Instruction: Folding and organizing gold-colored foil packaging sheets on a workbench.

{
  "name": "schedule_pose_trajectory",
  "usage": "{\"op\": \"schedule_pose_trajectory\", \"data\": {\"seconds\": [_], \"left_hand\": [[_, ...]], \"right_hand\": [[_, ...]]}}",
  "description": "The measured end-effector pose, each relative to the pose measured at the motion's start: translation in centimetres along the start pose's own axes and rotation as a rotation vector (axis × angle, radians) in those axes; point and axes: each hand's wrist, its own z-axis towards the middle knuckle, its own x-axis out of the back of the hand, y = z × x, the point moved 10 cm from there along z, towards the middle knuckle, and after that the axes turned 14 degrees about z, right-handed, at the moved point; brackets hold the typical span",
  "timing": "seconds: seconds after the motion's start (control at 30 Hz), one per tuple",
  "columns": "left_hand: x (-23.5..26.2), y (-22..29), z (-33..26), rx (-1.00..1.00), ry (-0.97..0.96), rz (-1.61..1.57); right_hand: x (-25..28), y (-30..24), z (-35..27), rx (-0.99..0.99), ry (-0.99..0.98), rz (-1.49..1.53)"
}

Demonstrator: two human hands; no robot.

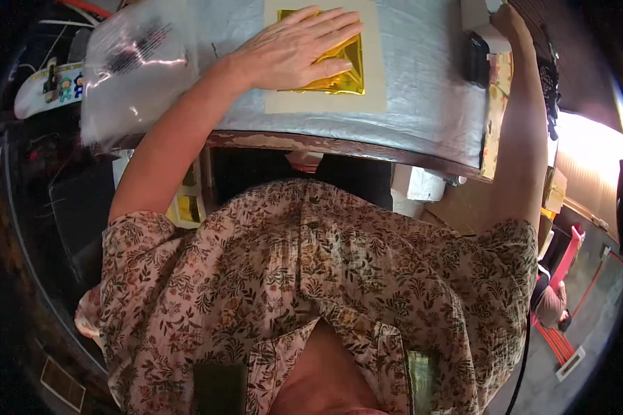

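My left hand (301, 47) lies flat with its fingers stretched out on a shiny gold foil sheet (354, 75). The foil rests on a larger cream paper sheet (375, 97), near the front of a table covered in silvery plastic (426, 104). At the table's far right corner, my right hand (511, 21) touches a pale grey boxy object (479, 17). Its fingers are mostly hidden by the wrist and the frame's edge, so what they hold cannot be made out.
A clear plastic bag (142, 66) covers the table's left end. Beside it stands a white container with small cartoon figures (31, 97). A black block (476, 61) sits at the right edge. Farther off at right, another person (552, 304) is near red bars (555, 342).
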Motion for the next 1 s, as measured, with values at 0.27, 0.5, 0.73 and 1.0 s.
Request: {"op": "schedule_pose_trajectory", "data": {"seconds": [0.27,0.5,0.73,1.0], "left_hand": [[-0.5,-0.4,-1.2,0.031,0.002,0.021],[0.4,-0.5,-0.6,0.004,-0.096,-0.235],[0.2,-0.4,-0.1,0.016,-0.142,-0.209],[0.2,-0.9,-0.4,-0.008,-0.030,-0.202]], "right_hand": [[2.6,-3.1,-1.5,-0.375,-0.190,0.036],[12.9,-15.1,-9.3,-0.087,0.079,0.045],[10.9,-32.6,-29.3,0.054,-0.331,1.188],[10.3,-35.9,-31.6,0.086,-0.155,0.987]]}}
